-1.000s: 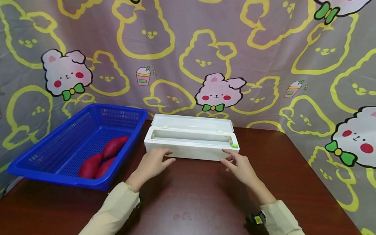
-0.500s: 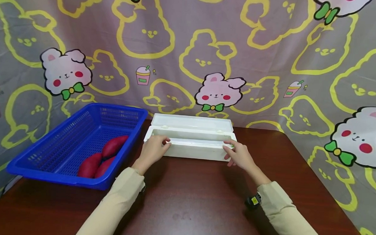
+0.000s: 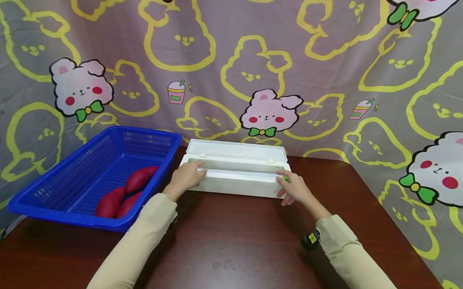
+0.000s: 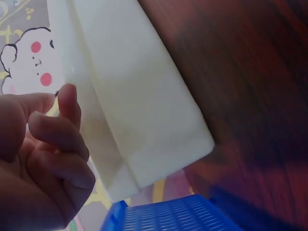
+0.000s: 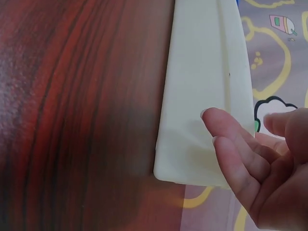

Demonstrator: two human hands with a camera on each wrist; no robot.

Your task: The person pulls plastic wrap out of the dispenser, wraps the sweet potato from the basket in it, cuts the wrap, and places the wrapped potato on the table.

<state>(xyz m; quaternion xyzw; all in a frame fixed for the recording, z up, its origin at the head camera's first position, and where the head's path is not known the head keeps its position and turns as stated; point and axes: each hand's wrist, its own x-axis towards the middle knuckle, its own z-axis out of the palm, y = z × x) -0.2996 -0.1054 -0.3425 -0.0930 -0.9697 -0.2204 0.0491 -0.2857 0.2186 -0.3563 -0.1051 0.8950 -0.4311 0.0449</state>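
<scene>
A long white box (image 3: 234, 186), much like a cling film dispenser, stands near the back of the table with its lid (image 3: 237, 151) tipped back. A small green piece (image 3: 286, 179) sits at the front edge's right end, partly hidden by fingers. My left hand (image 3: 184, 177) is at the box's left front corner, index finger and thumb a little apart over the edge. At the right end, my right hand (image 3: 296, 188) has thumb and index finger close together at the rim, other fingers (image 5: 240, 178) loosely bent before the front wall. I see nothing held in either hand.
A blue plastic basket (image 3: 64, 219) stands on the left, close to my left forearm, with several dark red sweet potatoes (image 3: 140, 179) inside. A patterned cloth (image 3: 325, 79) hangs directly behind the box. Dark brown table (image 3: 231, 246) lies in front of it.
Both hands have moved up from in front of the box to its front rim. Over the last half second my left hand has shifted slightly left; my right hand has hardly moved.
</scene>
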